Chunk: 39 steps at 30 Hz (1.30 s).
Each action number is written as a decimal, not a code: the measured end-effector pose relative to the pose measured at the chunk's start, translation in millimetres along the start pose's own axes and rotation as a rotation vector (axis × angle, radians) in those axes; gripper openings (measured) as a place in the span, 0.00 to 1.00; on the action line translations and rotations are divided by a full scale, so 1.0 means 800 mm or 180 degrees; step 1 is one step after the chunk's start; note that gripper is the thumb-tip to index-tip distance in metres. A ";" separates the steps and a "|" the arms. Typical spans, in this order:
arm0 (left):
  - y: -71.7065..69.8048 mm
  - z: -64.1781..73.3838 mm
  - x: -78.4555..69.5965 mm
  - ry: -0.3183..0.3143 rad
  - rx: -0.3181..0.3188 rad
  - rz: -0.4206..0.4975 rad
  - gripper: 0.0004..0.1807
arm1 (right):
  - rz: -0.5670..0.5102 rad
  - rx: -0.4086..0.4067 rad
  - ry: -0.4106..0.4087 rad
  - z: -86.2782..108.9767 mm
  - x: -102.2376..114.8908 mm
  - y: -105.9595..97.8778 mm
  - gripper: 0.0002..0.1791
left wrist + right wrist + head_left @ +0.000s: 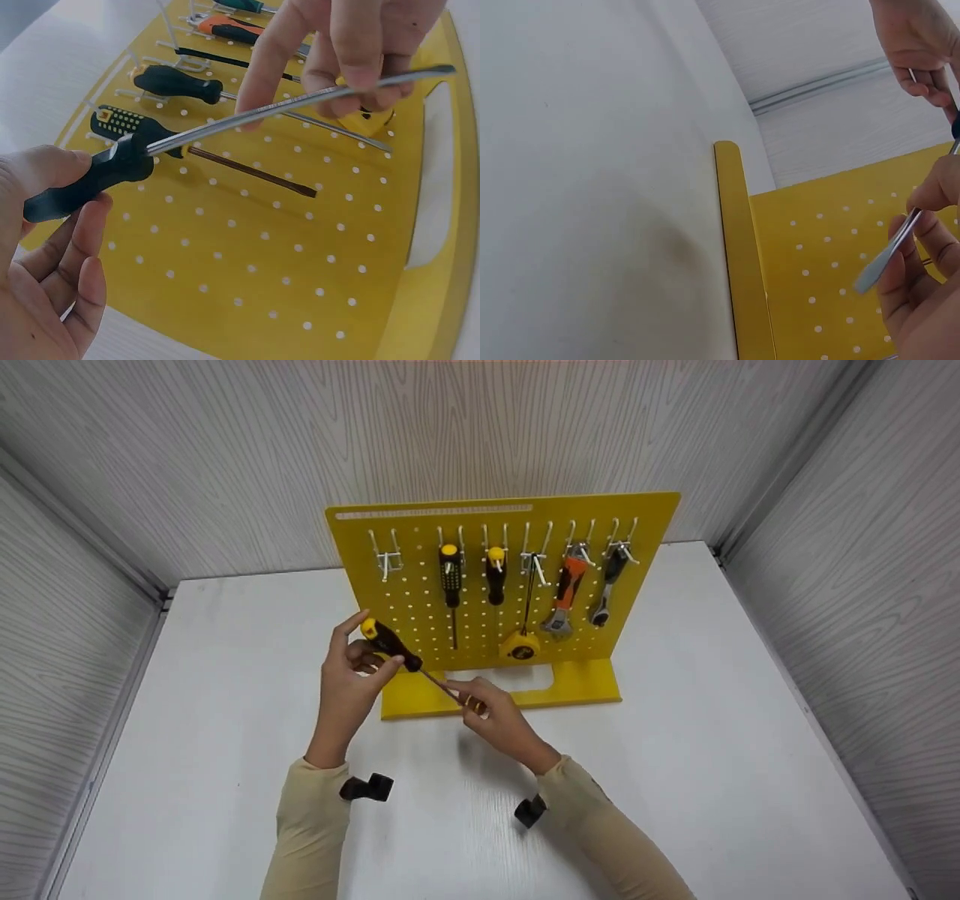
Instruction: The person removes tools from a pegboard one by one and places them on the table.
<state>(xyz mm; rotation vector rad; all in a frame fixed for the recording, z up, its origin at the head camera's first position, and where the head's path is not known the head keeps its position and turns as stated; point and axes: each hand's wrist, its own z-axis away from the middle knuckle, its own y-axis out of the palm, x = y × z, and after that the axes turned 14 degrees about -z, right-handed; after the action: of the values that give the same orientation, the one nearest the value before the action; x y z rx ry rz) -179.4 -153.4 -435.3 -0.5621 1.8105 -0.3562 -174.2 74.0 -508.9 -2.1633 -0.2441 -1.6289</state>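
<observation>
A flat-blade screwdriver [391,646] with a black and yellow handle is held between both hands in front of the yellow pegboard [420,622]. My left hand [351,679] grips its handle, thumb on one side and fingers on the other. Near the blade end, my right hand [491,716] pinches the metal shaft [300,101] between thumb and fingers. The flat tip [866,279] sticks out past the right fingers in the right wrist view. In the head view the shaft slants down from the left hand to the right.
On the board's hooks hang two other screwdrivers [451,577] [496,577], a yellow tape measure [520,646], an orange-handled adjustable wrench [568,589] and a ratchet-like tool [609,585]. An unoccupied hook [386,562] is at upper left. The board's base stands on a white table [240,720].
</observation>
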 end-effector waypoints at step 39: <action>0.008 0.053 0.091 -0.0961 0.1108 -0.0634 0.23 | 0.0493 0.0234 0.0467 0.026 -0.045 -0.047 0.11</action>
<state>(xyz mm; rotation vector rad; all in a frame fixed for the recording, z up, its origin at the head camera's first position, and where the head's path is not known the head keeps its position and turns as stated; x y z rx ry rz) -157.6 -185.6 -510.1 -0.5192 1.3672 -0.6704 -180.9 120.8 -539.5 -1.9466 -0.0889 -1.6541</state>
